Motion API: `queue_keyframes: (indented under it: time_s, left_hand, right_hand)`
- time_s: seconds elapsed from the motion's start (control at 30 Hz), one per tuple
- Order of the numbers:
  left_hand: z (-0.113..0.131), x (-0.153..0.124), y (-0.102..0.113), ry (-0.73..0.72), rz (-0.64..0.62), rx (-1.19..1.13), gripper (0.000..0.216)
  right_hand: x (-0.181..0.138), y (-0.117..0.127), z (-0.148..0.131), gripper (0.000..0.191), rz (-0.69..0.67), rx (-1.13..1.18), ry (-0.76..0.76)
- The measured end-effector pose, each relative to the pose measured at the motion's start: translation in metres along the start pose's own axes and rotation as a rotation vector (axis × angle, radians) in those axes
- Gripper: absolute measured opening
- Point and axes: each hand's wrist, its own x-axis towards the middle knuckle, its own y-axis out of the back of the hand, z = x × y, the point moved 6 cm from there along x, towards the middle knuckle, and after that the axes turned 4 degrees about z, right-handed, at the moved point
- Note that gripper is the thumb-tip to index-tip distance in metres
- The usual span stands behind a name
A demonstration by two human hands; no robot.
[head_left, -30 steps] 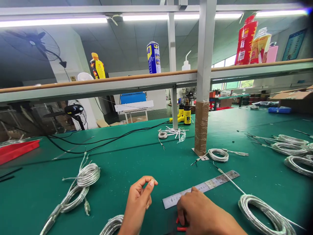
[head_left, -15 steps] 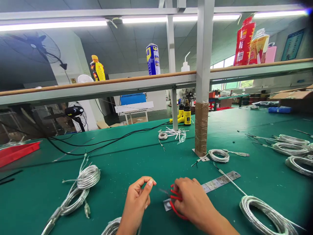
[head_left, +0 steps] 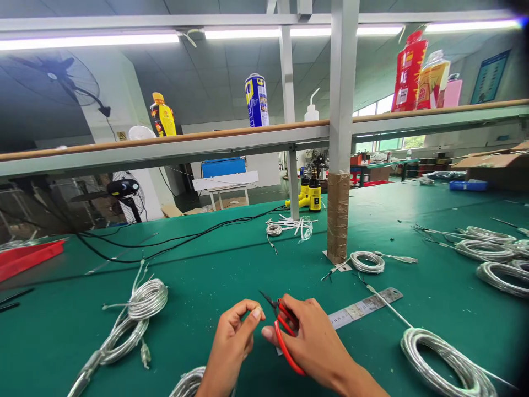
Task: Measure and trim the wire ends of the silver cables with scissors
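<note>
My left hand [head_left: 233,344] is raised over the green table [head_left: 231,275], its thumb and forefinger pinched on a thin silvery cable end that is almost hidden. A silver cable coil [head_left: 188,383] lies just below that wrist. My right hand [head_left: 314,344] grips red-handled snips [head_left: 283,328], whose dark tips point up and left, close to the left fingertips. A steel ruler [head_left: 363,306] lies flat behind the right hand.
Silver cable coils lie at left [head_left: 140,309], at near right [head_left: 444,361], by the taped post [head_left: 339,215] and at the far right [head_left: 491,251]. Black cords [head_left: 165,242] cross the table. A red tray [head_left: 28,256] sits at the left edge. Bottles stand on the overhead shelf [head_left: 248,138].
My right hand has lifted the red snips off the table near the ruler and moved them left toward the left fingertips. The left hand has held its pinch almost still.
</note>
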Motion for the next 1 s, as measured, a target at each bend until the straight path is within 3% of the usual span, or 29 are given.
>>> queue_keyframes:
  time_s: [1.0]
  left_hand:
    - [-0.0059, 0.0005, 0.0002, 0.028, -0.012, -0.101, 0.024]
  right_hand:
    - [0.0006, 0.0004, -0.0028, 0.046, -0.030, -0.103, 0.060]
